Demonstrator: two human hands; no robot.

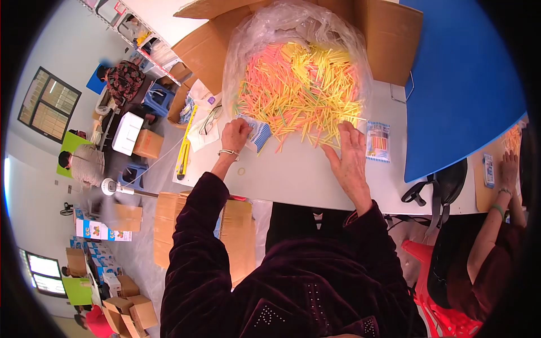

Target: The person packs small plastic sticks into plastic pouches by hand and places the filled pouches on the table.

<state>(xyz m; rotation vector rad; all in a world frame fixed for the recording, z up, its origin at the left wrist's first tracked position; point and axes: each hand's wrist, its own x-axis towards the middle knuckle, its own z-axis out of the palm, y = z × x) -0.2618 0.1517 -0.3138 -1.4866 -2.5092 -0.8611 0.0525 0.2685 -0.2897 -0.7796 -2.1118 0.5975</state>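
Note:
A large heap of thin pink, yellow and green sticks spills from a clear plastic bag onto the white table. At the heap's left edge, my left hand is closed on a blue-and-white striped packet. My right hand rests at the lower right edge of the sticks, fingers apart, its fingertips touching the nearest ones. Just right of it lies a packet filled with sticks, flat on the table.
Left on the table are a yellow cutter, glasses and a rubber band. Cardboard flaps surround the bag. A blue panel stands right. A co-worker's hands are at far right. Boxes sit below the table.

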